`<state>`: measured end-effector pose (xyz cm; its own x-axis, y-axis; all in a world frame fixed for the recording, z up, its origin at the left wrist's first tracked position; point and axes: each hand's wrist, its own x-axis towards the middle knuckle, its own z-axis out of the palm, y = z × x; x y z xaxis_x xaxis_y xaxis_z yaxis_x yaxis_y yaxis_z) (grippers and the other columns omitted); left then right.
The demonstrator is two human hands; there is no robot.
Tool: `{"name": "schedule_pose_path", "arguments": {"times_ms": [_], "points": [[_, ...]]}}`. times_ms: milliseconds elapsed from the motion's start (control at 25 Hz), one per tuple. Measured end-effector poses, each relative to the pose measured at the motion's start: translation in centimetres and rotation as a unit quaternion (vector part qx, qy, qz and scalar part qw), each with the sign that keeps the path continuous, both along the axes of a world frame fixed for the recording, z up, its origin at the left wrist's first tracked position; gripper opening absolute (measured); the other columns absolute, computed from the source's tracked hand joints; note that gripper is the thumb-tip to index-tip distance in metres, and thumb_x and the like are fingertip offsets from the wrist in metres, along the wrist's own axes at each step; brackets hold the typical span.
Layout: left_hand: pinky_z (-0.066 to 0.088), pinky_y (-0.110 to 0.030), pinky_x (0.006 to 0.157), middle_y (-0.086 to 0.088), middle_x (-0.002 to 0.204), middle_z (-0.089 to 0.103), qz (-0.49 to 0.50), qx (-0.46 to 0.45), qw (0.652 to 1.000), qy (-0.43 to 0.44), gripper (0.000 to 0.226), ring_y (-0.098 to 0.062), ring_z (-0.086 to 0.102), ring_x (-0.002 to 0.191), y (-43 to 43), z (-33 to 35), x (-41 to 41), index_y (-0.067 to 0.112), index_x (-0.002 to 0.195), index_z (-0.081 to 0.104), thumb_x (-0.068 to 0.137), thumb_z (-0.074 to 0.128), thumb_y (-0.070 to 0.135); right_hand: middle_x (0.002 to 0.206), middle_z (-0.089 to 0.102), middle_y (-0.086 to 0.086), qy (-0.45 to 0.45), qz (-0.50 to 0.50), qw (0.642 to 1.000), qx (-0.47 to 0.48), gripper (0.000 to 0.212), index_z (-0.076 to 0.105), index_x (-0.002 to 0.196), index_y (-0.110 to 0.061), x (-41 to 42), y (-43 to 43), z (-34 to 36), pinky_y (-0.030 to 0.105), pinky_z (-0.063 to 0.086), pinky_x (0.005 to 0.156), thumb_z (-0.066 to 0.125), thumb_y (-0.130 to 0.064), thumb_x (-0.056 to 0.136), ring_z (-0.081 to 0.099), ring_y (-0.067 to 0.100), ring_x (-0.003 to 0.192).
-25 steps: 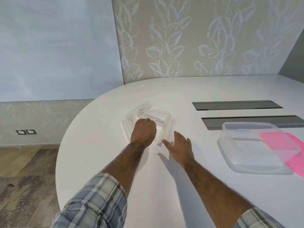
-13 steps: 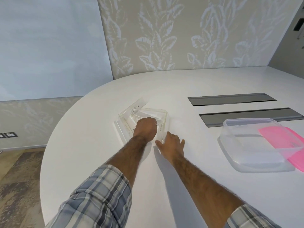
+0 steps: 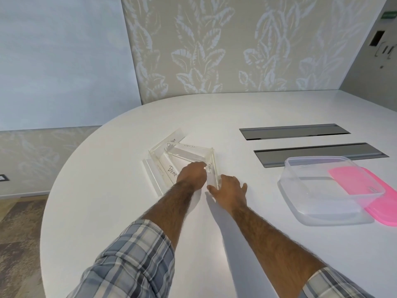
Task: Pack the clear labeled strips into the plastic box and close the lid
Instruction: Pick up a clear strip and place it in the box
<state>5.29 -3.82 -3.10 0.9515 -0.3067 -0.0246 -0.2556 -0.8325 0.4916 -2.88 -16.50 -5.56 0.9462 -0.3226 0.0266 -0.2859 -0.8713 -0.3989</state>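
Clear labeled strips (image 3: 189, 152) lie in a loose, overlapping heap on the white round-edged table (image 3: 120, 211), left of centre and well apart from the box. All of them are on the table.

The left hand (image 3: 191, 174) rests on the heap's near side with its fingers curled under. Its fingertips are hidden, so I cannot tell whether it pinches a strip or only presses on one. Just left of it lies the strip marked BEAR (image 3: 171, 171), flat and angled toward the person. Against its right side is the strip marked PENGUIN (image 3: 211, 169), which runs from the heap's far right corner back toward the person.

The right hand (image 3: 231, 191) is just right of that strip's near end. It is loose and uncurled, fingers spread low over the table, thumb at the strip's end. It grips nothing.

The clear plastic box (image 3: 318, 160) sits on the right side of the table with its top open. The flat pink lid (image 3: 382, 204) is off: one part overlaps the box's right side and the rest lies on the table beyond it.

Two long grey slots (image 3: 294, 131) are set into the tabletop behind the box. Plaid sleeves (image 3: 133, 259) cover both upper forearms. A leaf-patterned wall (image 3: 214, 50) stands behind the table.
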Motion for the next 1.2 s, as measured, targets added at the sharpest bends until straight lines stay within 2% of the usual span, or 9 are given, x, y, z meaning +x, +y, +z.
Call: {"name": "schedule_pose_path", "arguments": {"times_ms": [160, 400, 520, 640, 760, 920, 1000, 1120, 1200], "points": [[0.037, -0.042, 0.111, 0.003, 0.151, 0.046, 0.001, -0.009, 1.0, 0.018, 0.047, -0.023, 0.044, 0.137, -0.2, 0.1, -0.3, 0.03, 0.142, 0.049, 0.097, 0.038, 0.028, 0.126, 0.06, 0.002, -0.004, -0.013, 1.0, 0.009, 0.046, 0.055, 0.122, -0.017, -0.8, -0.6, -0.3, 0.057, 0.019, 0.114, 0.045, -0.047, 0.088, 0.039, 0.025, 0.135], [0.037, -0.04, 0.107, 0.0, 0.148, 0.049, -0.012, 0.019, 1.0, 0.01, 0.046, -0.026, 0.046, 0.134, -1.0, 0.1, -1.3, 0.026, 0.141, 0.05, 0.096, 0.036, 0.028, 0.135, 0.057, 0.004, -0.005, -0.031, 0.999, 0.014, 0.049, 0.055, 0.126, -0.014, -3.1, -3.1, -0.4, 0.056, 0.013, 0.119, 0.043, -0.04, 0.087, 0.028, 0.025, 0.144], [0.036, -0.04, 0.11, 0.001, 0.151, 0.046, -0.012, 0.025, 0.999, 0.021, 0.049, -0.026, 0.045, 0.135, -1.3, -0.5, -1.4, 0.028, 0.143, 0.047, 0.096, 0.035, 0.031, 0.132, 0.059, 0.003, -0.003, -0.048, 0.999, 0.017, 0.051, 0.057, 0.125, -0.015, -4.3, -4.2, -0.4, 0.056, 0.017, 0.117, 0.044, -0.041, 0.084, 0.035, 0.026, 0.139], [0.034, -0.037, 0.111, 0.002, 0.149, 0.047, -0.002, -0.004, 1.0, 0.01, 0.045, -0.023, 0.044, 0.135, -1.8, -0.3, -1.5, 0.026, 0.141, 0.05, 0.098, 0.038, 0.03, 0.114, 0.064, -0.001, 0.004, -0.066, 0.998, 0.014, 0.038, 0.06, 0.106, -0.017, -5.9, -5.1, -0.2, 0.053, 0.027, 0.11, 0.045, -0.04, 0.08, 0.047, 0.024, 0.12], [0.031, -0.035, 0.113, -0.002, 0.149, 0.047, -0.013, -0.046, 0.999, -0.016, 0.043, -0.02, 0.041, 0.138, -2.7, 0.7, -1.2, 0.019, 0.141, 0.051, 0.101, 0.037, 0.026, 0.107, 0.061, -0.002, 0.029, -0.079, 0.996, 0.022, 0.028, 0.059, 0.098, -0.02, -7.2, -6.1, 0.7, 0.047, 0.036, 0.1, 0.049, -0.036, 0.078, 0.052, 0.024, 0.112], [0.027, -0.034, 0.118, -0.005, 0.153, 0.044, -0.029, -0.102, 0.994, 0.024, 0.044, -0.02, 0.037, 0.142, -4.0, 1.8, 0.0, 0.014, 0.145, 0.048, 0.102, 0.042, 0.026, 0.126, 0.054, 0.002, 0.039, -0.08, 0.996, 0.031, 0.043, 0.059, 0.123, -0.021, -8.9, -7.6, 1.5, 0.04, 0.043, 0.098, 0.057, -0.032, 0.081, 0.051, 0.025, 0.118], [0.024, -0.03, 0.118, -0.007, 0.155, 0.041, -0.051, -0.125, 0.989, 0.064, 0.049, -0.02, 0.036, 0.143, -4.8, 1.9, 0.4, 0.011, 0.148, 0.042, 0.101, 0.049, 0.021, 0.128, 0.051, 0.005, 0.024, -0.108, 0.993, 0.037, 0.047, 0.057, 0.129, -0.02, -9.6, -8.0, 1.5, 0.039, 0.048, 0.095, 0.058, -0.033, 0.083, 0.052, 0.026, 0.118], [0.024, -0.028, 0.118, -0.005, 0.157, 0.036, -0.092, -0.093, 0.987, 0.095, 0.057, -0.019, 0.034, 0.145, -5.8, 1.5, 0.6, 0.012, 0.153, 0.034, 0.099, 0.051, 0.014, 0.111, 0.055, 0.006, 0.002, -0.176, 0.98, 0.091, 0.038, 0.062, 0.113, -0.014, -10.1, -8.0, 2.0, 0.032, 0.054, 0.071, 0.062, -0.029, 0.078, 0.065, 0.027, 0.088], [0.03, -0.021, 0.11, -0.003, 0.15, 0.043, -0.086, -0.098, 0.987, 0.097, 0.049, -0.02, 0.041, 0.138, -6.0, 0.9, 0.6, 0.012, 0.147, 0.045, 0.098, 0.052, 0.011, 0.097, 0.064, 0.007, -0.001, -0.196, 0.972, 0.131, 0.027, 0.063, 0.098, -0.008, -10.2, -8.1, 2.5, 0.03, 0.051, 0.063, 0.063, -0.022, 0.075, 0.066, 0.026, 0.078]]}}
